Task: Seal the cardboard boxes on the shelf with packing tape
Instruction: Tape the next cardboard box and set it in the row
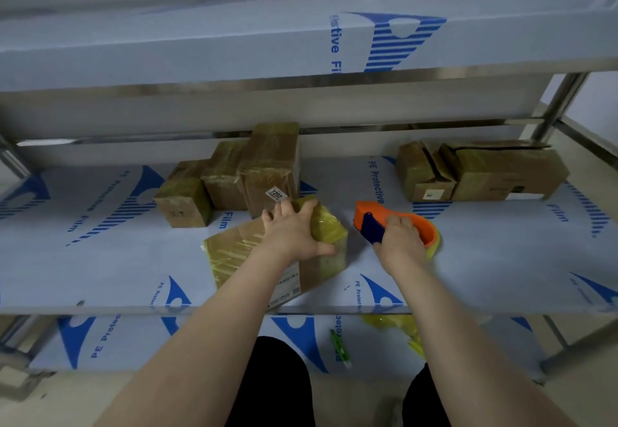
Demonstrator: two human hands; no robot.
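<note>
Left grip [294, 236] lies spread, palm down, fingers splayed across the top of the flat brown cardboard box wrapped in yellowish tape [267, 252], just left of the frame's centre, near the front edge of the film-covered metal shelf [100, 276]. Right grip [399, 237], just beside it to the right, is curled around the blue handle of the orange tape dispenser [394, 222], which rests on the shelf apart from the box.

Behind the left hand, a cluster of taped brown boxes [230, 179] stands touching one another. At the upper right, 2 more brown boxes [481, 172] sit together, their top flaps looking partly lifted, so they probably remain to be sealed.

Risks, as I judge them: the near box lies skewed and overhangs the shelf's front edge, so a hard push could tip it off. Loose tape may cling to the glossy film or wrinkle on itself, and the cutter edge sits close to the fingers.

Readable writing: a white tag on the tall box says "7202"; the film reads "PE Protective Film" in blue. Other box labels are too small to read.
</note>
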